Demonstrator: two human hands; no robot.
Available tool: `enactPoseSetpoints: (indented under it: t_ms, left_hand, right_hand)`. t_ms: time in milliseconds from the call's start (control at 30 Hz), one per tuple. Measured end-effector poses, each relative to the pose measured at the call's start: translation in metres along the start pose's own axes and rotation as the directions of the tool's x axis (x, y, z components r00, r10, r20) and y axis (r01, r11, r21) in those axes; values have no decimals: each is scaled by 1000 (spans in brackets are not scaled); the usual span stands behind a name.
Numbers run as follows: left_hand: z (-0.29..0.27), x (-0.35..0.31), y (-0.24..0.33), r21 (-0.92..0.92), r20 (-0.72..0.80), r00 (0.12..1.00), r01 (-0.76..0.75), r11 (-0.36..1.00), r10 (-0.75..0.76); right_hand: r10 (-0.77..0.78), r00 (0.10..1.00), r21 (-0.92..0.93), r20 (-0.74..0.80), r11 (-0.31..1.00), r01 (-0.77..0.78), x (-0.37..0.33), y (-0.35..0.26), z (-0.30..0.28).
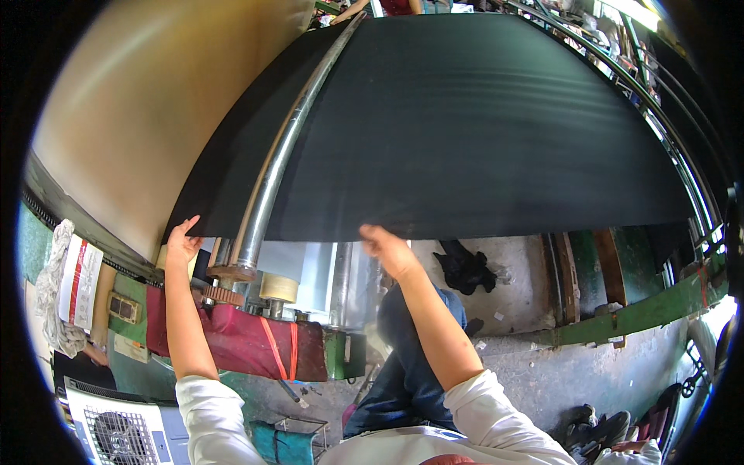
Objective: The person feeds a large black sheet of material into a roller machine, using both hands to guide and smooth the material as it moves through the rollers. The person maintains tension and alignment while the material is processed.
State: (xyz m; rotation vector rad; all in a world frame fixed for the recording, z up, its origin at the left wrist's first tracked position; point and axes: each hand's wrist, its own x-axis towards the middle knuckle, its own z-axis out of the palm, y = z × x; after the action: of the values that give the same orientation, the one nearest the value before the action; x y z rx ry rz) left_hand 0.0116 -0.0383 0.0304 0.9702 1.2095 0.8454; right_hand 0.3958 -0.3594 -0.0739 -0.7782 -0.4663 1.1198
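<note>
In front of me, the machine's green frame (643, 332) runs across, with a wide black sheet (465, 139) spread over it and a long metal roller (298, 116) crossing above the sheet. To my left, a dark red cover (232, 341) with orange straps (294, 349) drapes the frame. Below me, the grey concrete floor (577, 376) carries a crumpled black cloth (465, 267) and a small pale scrap (498, 315).

Black sheet (465, 139) is seen as smooth, fabric-like, faintly glossy far right. Roller (291, 139), left, is seen as shiny metal; tan drum (155, 101), far left, as smooth satin. Near right, floor (558, 380) is seen as rough, matt.
</note>
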Motion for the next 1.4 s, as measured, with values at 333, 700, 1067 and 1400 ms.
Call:
enactPoseSetpoints:
  t_ms: [333, 700, 1067, 1400]
  left_hand:
    - [-1, -1, 2, 9, -3, 999, 38, 999, -38]
    - [5, -8, 1, -41, -392, 918, 38, 998, -51]
    - [2, 0, -1, -44, -200, 979, 31, 999, -39]
    - [3, -2, 1, -9, -80, 996, 40, 999, -40]
  right_hand:
    - [-9, 999, -276, -52, 961, -6, -1, 1, 8]
    - [191, 948, -502, 254, 864, -39, -10, -3, 12]
    - [42, 998, -130, 46, 991, -35, -4, 0, 2]
    - [-119, 988, -7, -101, 993, 119, 4, 2, 4]
